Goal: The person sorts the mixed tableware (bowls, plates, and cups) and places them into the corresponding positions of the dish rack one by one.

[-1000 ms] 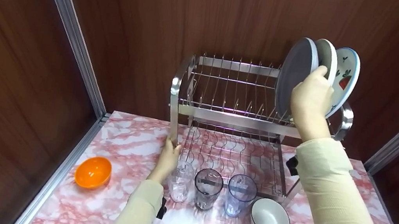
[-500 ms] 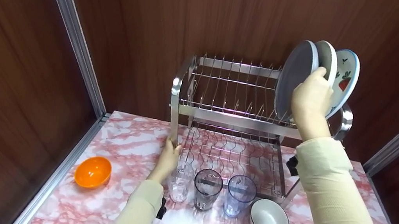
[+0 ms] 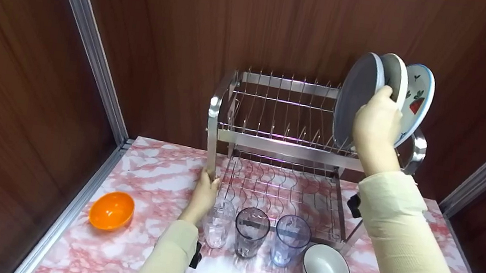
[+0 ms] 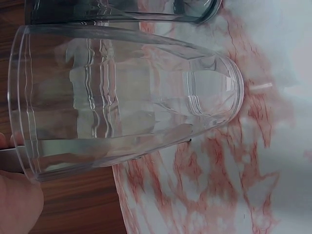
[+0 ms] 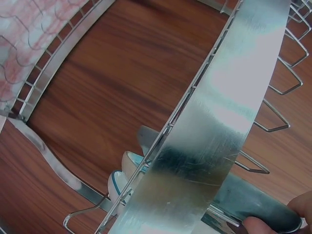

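At the left of the metal dish rack (image 3: 289, 148), my left hand (image 3: 204, 194) grips its front leg. A clear glass (image 4: 131, 97) stands right beside that hand and fills much of the left wrist view. My right hand (image 3: 378, 120) is up at the rack's right end and pinches the front edge of a grey plate (image 3: 356, 93), which stands upright in the wire slots. In the right wrist view, a thumb and finger are at the rim of this grey plate (image 5: 253, 200). Beside it stand a white plate (image 3: 396, 72) and a strawberry-patterned plate (image 3: 419, 102).
In front of the rack are a smoky dark glass (image 3: 251, 231), a bluish glass (image 3: 290, 240) and a white bowl (image 3: 327, 268) with a dark rim. An orange bowl (image 3: 112, 211) sits at the left on the marbled tabletop (image 3: 156, 167). Brown panels (image 3: 182, 26) enclose the table.
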Demonstrator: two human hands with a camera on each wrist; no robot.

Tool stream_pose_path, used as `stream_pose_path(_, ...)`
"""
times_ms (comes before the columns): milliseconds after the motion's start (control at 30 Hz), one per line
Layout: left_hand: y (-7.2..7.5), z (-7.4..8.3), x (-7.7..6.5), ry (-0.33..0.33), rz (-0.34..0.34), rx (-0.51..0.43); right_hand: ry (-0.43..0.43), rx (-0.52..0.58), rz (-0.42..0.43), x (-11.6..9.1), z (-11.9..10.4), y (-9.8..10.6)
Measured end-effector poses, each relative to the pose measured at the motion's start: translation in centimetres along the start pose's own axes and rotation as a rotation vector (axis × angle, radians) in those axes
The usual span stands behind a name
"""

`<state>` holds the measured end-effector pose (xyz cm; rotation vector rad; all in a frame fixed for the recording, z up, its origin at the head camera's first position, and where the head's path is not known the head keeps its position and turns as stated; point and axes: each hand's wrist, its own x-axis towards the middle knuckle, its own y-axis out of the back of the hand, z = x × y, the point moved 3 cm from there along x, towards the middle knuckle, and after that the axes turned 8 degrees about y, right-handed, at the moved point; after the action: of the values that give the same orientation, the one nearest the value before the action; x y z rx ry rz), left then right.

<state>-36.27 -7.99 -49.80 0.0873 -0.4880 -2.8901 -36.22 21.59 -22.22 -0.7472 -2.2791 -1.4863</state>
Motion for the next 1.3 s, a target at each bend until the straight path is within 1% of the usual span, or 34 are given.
stream_pose_path(133,0.0,0.0,-0.1,-0.014,0.008,0.008,0.003,-0.012,0.003,-0.2,0.0,0.0)
stream_pose_path(267,0.0,0.0,-0.1,-0.010,0.005,0.001,0.027,-0.029,0.015,-0.5,-0.1,0.0)
stream_pose_path(500,0.0,-0.3,0.0,0.021,-0.010,0.016,0.058,-0.020,0.007,-1.1,-0.1,-0.1)
stream_pose_path(600,0.0,-0.4,0.1,0.018,-0.007,0.026,0.063,-0.020,0.001,-1.4,0.1,-0.2)
stream_pose_path(833,0.0,-0.4,0.0,-0.009,0.017,0.039,0.071,-0.037,0.024,-2.0,0.2,-0.3)
stream_pose_path(967,0.0,-0.2,0.0,0.007,0.013,0.050,0.083,-0.055,0.029,-2.2,0.2,-0.2)
stream_pose_path(1033,0.0,-0.2,0.0,0.017,0.011,0.049,0.096,-0.063,0.042,-2.2,0.1,-0.2)
stream_pose_path(1200,0.0,-0.1,0.0,0.027,0.006,0.039,0.140,-0.096,0.116,-2.5,0.1,-0.2)
stream_pose_path(1300,0.0,-0.1,0.1,0.029,0.005,0.028,0.145,-0.124,0.141,-2.7,0.4,-0.3)
